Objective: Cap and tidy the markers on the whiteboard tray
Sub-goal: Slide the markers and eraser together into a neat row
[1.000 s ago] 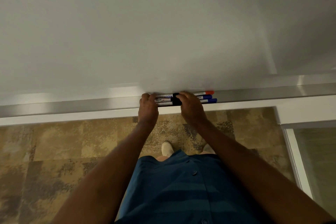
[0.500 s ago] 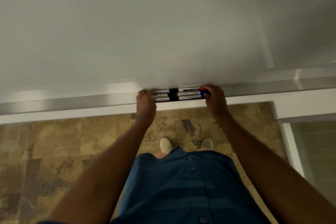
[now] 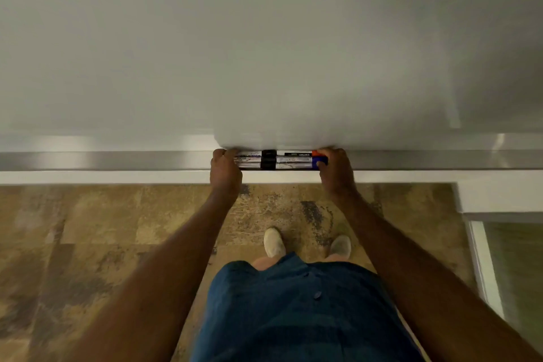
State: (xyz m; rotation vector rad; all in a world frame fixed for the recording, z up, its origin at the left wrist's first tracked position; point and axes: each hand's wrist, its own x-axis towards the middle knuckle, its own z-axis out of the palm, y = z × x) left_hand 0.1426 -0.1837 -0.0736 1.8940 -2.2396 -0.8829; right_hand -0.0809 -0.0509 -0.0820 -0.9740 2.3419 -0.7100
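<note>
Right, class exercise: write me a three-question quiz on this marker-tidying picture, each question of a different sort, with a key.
1. True or false: the markers lie loose on the floor.
2. Multiple choice: where is the right hand? A) at the capped end showing orange and blue; B) on the black band in the middle; C) hanging at the person's side.
3. Fill in: the left hand is at the markers' other end, and the group rests on the metal ____ under the whiteboard.

Key: 1 false; 2 A; 3 tray.
</note>
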